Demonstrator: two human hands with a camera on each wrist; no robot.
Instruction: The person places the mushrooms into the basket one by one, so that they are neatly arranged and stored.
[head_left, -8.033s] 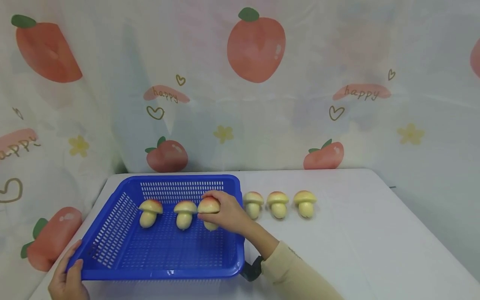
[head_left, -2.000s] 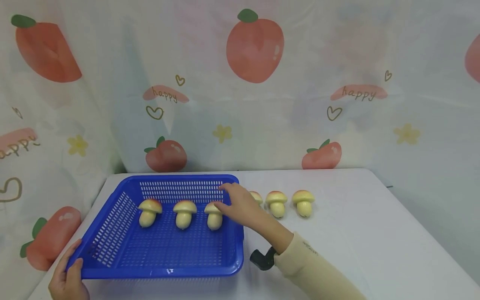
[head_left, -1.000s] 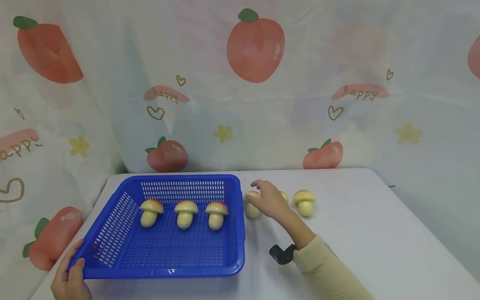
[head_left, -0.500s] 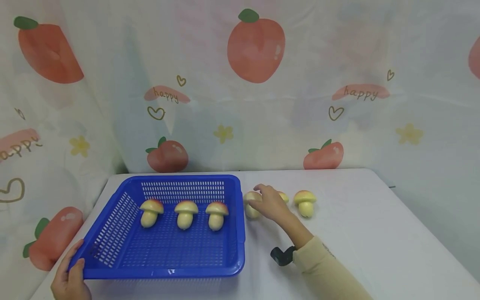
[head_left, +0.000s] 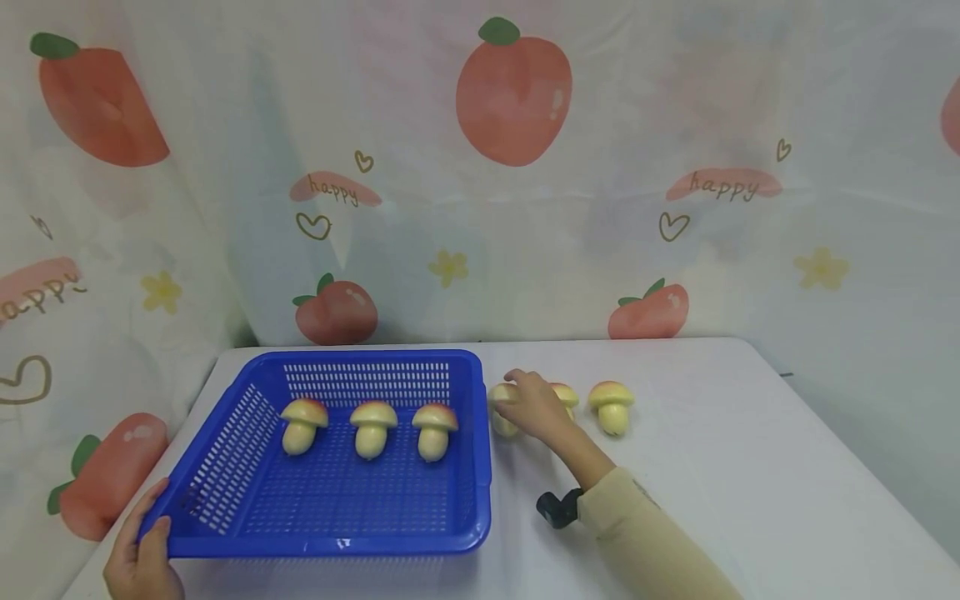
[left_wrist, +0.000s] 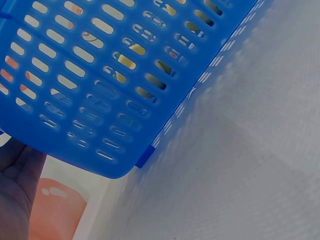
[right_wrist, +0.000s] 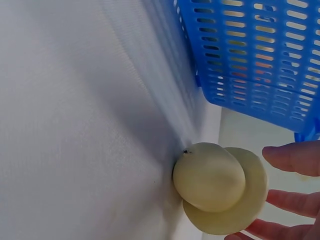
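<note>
From the head, our left hand (head_left: 142, 552) grips the blue basket (head_left: 322, 547); three mushrooms (head_left: 372, 429) lie beyond it, inside, and three outer mushrooms (head_left: 613, 410) remain. From the left wrist, perforated walls rise beside our palm. From the right wrist, our right hand (right_wrist: 292, 192) surrounds, unclosed, a smooth, creamy-yellow mushroom (right_wrist: 210, 177) on the table (right_wrist: 90, 125).

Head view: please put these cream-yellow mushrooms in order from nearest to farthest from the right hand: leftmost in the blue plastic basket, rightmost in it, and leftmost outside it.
From the right hand:
1. Leftmost outside mushroom, just right of the blue plastic basket.
2. Rightmost basket mushroom, inside, right side.
3. Leftmost basket mushroom, inside, left side.
</note>
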